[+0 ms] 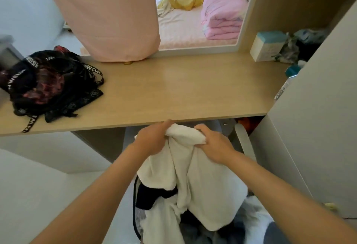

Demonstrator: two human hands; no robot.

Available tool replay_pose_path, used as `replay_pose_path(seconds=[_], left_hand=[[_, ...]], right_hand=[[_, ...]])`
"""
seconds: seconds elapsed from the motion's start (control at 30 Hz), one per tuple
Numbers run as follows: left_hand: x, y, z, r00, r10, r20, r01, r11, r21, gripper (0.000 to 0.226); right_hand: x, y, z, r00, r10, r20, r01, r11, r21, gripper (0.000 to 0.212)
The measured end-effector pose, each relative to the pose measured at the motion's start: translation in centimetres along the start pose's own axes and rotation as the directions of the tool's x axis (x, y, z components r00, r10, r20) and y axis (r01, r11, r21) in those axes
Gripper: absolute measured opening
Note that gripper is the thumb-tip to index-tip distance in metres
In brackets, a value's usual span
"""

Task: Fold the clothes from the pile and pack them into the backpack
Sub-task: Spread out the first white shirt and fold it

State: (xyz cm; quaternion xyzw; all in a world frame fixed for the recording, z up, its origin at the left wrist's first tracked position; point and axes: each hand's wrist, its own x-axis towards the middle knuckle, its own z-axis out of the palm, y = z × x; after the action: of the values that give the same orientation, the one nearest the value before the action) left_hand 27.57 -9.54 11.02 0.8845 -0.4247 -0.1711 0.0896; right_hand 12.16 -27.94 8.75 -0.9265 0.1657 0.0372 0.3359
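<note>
At the lower centre of the frame, the left hand (154,137) and right hand (214,145) each grip the bunched top edge of a white garment (202,185), fingers curled into the cloth, just below the desk (173,89) edge. The garment hangs down over the pile (158,195) of dark and white clothes at the bottom. The black backpack (52,83) lies slumped at the left of the desk, well apart from the hands. A pink curtain (108,16) hangs at upper centre.

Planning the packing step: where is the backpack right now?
Head view: the backpack lies at the left end of the wooden desk, just left of the hanging pink curtain.
</note>
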Motion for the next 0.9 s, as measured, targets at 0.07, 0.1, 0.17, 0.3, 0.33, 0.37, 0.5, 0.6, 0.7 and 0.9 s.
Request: replay_pose_path(seconds=[0.07,0.1,0.17,0.3,0.33,0.37,0.5,0.6,0.7,0.9], left_hand=[[2.2,-1.6,-3.3,0.992,-0.040,0.123,0.032,0.997,0.072,0.040],[3.2,-2.5,-4.9,0.989,-0.056,0.137,0.042,0.994,0.103,0.038],[5.6,-5.0,-7.8,0.995,-0.086,0.057,0.080,0.992,0.098,0.036],[10.9,-10.3,-11.8,0.928,-0.098,-0.360,0.125,0.991,0.053,0.041],[12.0,-11.6,-12.4,0.872,-0.105,-0.478,0.147,0.988,0.051,0.046],[12.9,-12.9,-12.7,0.811,-0.111,-0.574,0.165,0.985,0.043,0.051],[15.9,-16.4,-9.9,0.838,-0.070,-0.542,0.103,0.994,0.031,0.047],[17.2,-18.2,-4.7,0.999,0.023,-0.037,-0.021,0.999,0.049,0.054],[18.1,-20.5,-1.1,0.983,-0.021,0.182,0.001,0.994,0.106,0.084],[19.9,-21.9,2.4,0.980,-0.011,0.200,-0.052,0.950,0.309,0.109]], right_hand=[[3.2,-2.6,-1.5,0.998,-0.062,-0.003,0.062,0.998,0.001,0.037],[4.8,-3.8,-2.1,0.995,-0.095,-0.014,0.094,0.995,-0.015,0.036],[8.8,-6.1,-3.7,0.984,-0.150,-0.091,0.146,0.988,-0.054,0.033],[17.8,-9.7,-6.1,0.914,-0.208,-0.347,0.180,0.977,-0.113,0.038],[20.1,-10.2,-6.3,0.900,-0.200,-0.387,0.171,0.979,-0.109,0.040],[22.3,-10.6,-6.1,0.889,-0.189,-0.418,0.163,0.982,-0.097,0.043],[29.2,-9.6,-2.6,0.901,-0.117,-0.418,-0.022,0.949,-0.315,0.062],[30.6,-7.3,2.3,0.981,0.117,-0.155,-0.177,0.866,-0.467,0.061],[30.2,-5.0,6.2,0.967,0.255,0.005,-0.232,0.886,-0.402,0.060],[27.2,-1.2,8.6,0.998,0.058,-0.018,-0.060,0.909,-0.413,0.104]])
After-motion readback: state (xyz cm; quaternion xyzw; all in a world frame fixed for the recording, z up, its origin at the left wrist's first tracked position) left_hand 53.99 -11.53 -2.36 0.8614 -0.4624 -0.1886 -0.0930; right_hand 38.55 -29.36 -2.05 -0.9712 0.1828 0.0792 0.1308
